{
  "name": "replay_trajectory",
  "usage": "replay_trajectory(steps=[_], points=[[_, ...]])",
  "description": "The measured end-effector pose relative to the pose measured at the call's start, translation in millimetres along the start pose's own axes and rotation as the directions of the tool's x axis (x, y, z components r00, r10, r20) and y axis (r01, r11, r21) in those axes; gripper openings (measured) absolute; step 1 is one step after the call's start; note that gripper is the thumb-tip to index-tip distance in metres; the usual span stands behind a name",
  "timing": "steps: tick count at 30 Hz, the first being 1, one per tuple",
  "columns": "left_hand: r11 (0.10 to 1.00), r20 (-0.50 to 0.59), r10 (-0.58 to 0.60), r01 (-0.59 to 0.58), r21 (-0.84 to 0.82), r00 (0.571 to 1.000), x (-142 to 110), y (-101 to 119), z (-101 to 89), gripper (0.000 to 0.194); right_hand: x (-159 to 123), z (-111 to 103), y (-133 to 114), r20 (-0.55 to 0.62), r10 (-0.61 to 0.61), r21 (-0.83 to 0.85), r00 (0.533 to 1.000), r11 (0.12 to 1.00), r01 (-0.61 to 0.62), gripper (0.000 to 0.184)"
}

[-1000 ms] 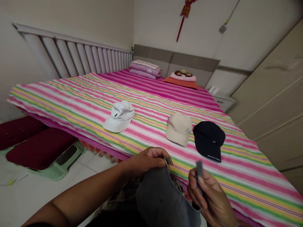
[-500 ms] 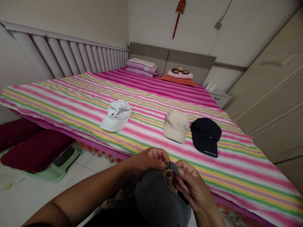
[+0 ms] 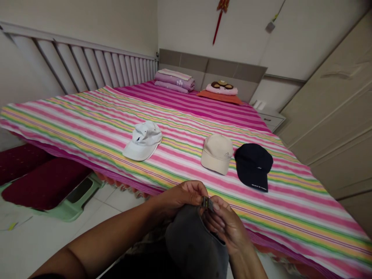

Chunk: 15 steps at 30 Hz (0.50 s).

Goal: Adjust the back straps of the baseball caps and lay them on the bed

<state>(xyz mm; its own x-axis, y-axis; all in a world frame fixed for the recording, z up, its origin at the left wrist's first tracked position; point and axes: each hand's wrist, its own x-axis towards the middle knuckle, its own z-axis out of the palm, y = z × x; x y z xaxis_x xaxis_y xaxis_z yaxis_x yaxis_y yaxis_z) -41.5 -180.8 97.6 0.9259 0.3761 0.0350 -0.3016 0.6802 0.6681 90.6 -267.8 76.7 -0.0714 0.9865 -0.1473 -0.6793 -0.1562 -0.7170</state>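
A dark grey cap (image 3: pixel 194 242) hangs in front of me, its back strap between my hands. My left hand (image 3: pixel 186 197) is closed, pinching the strap beside a metal buckle (image 3: pixel 205 202). On the other side of the buckle, my right hand (image 3: pixel 226 223) grips the strap end between thumb and fingers. Beyond my hands, a white cap (image 3: pixel 143 140), a beige cap (image 3: pixel 217 154) and a navy cap (image 3: pixel 254 164) lie on the striped bed sheet (image 3: pixel 177 159). The beige and navy caps are close together; the white one lies farther left.
Folded purple bedding (image 3: pixel 174 81) and a pink pillow (image 3: pixel 221 89) are by the headboard (image 3: pixel 223 69). Low stools with dark red covers (image 3: pixel 46 182) stand at left. A nightstand (image 3: pixel 270 118) and a wardrobe (image 3: pixel 334 116) are on the right.
My right hand has moved left, closer to the buckle and my left hand. The strap end now lies against the buckle. The caps on the bed have not moved.
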Motion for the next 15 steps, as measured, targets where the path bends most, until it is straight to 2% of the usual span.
replay_trajectory(steps=[5,15], points=[[1.0,-0.008,-0.009,0.009,-0.014,1.0,0.1,-4.2,-5.0,0.021,3.4,-2.7,4.4,0.032,0.009,0.028,0.999,1.0,-0.009,0.018],[1.0,-0.049,-0.015,0.014,-0.01,0.999,0.0,-5.0,-6.7,0.021,3.3,-1.8,4.2,-0.027,0.053,-0.002,0.998,0.999,-0.053,0.024]])
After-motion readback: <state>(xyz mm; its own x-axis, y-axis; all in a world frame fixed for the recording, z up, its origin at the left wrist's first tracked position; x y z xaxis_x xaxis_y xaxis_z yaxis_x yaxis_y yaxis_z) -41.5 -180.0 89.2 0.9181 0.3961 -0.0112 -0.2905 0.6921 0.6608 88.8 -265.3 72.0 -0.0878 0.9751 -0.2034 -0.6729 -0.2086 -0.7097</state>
